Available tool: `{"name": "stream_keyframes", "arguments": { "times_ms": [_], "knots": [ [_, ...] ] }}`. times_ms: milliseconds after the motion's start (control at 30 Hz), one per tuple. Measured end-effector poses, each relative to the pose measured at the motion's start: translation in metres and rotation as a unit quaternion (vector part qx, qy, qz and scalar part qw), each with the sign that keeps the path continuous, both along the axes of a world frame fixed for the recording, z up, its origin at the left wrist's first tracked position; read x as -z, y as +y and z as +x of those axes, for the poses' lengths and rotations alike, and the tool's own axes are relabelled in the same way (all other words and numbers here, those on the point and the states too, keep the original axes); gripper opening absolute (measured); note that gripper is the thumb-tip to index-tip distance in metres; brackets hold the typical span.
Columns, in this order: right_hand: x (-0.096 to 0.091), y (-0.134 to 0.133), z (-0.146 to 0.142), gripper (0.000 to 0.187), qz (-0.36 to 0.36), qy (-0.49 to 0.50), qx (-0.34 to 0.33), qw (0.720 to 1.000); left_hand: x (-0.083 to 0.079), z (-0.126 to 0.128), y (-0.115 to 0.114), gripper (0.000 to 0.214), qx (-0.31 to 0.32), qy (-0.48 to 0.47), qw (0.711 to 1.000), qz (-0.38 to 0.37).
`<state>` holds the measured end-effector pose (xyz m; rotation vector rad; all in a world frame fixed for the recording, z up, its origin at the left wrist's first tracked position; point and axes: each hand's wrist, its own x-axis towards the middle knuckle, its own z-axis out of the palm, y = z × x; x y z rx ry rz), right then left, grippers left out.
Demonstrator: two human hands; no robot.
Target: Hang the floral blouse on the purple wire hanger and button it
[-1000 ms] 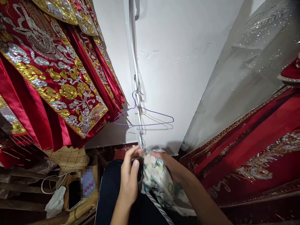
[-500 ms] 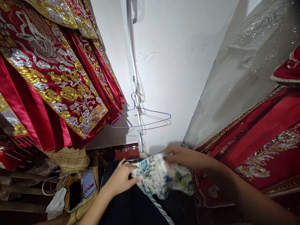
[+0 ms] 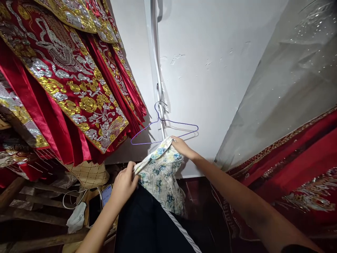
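A white garment with a blue and yellow floral print hangs stretched between my two hands. My left hand pinches its upper left edge. My right hand grips the top right corner, raised higher and further forward than the left. Just beyond the garment, a purple wire hanger hangs with nothing on it from a pale vertical strip on the wall. The garment's top edge overlaps the hanger's lower bar from this view; I cannot tell whether they touch.
Red robes with gold and silver embroidery hang at left. At right are a sheer glittery covering and red beaded fabric. Low at left, a phone, a cable and a crumpled white tissue lie on a wooden seat.
The bunched garment has been lifted from my lap and spread out. My right hand has moved up and forward with its edge, toward the hanger. The view has shifted slightly.
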<state>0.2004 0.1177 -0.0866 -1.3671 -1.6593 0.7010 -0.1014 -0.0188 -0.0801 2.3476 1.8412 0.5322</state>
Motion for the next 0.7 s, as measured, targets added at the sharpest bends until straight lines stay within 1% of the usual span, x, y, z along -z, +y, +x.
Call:
{"name": "stream_keyframes", "arguments": {
  "times_ms": [67, 133, 200, 267, 367, 433, 500, 600, 700],
  "knots": [
    [0.006, -0.003, 0.003, 0.022, -0.001, -0.014, 0.005, 1.0, 0.007, -0.009, 0.009, 0.015, -0.024, 0.065, 0.998, -0.006],
    [0.007, -0.011, 0.01, 0.016, 0.003, -0.029, 0.021, 0.999, 0.012, -0.017, 0.021, 0.011, -0.037, 0.119, 0.992, -0.015],
    [0.005, -0.021, 0.02, 0.015, 0.005, -0.041, 0.033, 0.999, 0.014, -0.021, 0.031, 0.014, -0.032, 0.141, 0.989, -0.01],
    [0.0, -0.031, 0.03, 0.015, 0.003, -0.051, 0.036, 0.998, 0.013, -0.022, 0.039, 0.016, -0.011, 0.129, 0.992, 0.015],
    [-0.011, -0.043, 0.044, 0.014, 0.006, -0.062, 0.04, 0.997, 0.005, -0.019, 0.048, 0.019, 0.03, 0.065, 0.995, 0.067],
    [-0.019, -0.049, 0.052, 0.014, 0.007, -0.067, 0.042, 0.997, -0.006, -0.016, 0.054, 0.023, 0.046, 0.011, 0.995, 0.089],
    [-0.028, -0.056, 0.056, 0.015, 0.003, -0.07, 0.038, 0.997, -0.018, -0.01, 0.061, 0.027, 0.048, -0.053, 0.993, 0.097],
    [-0.036, -0.068, 0.052, 0.015, -0.011, -0.066, 0.015, 0.998, -0.037, 0.008, 0.072, 0.021, 0.058, -0.161, 0.981, 0.095],
    [-0.037, -0.08, 0.042, 0.015, -0.019, -0.045, -0.007, 0.999, -0.047, 0.033, 0.081, 0.017, 0.07, -0.22, 0.969, 0.089]
  ]
}}
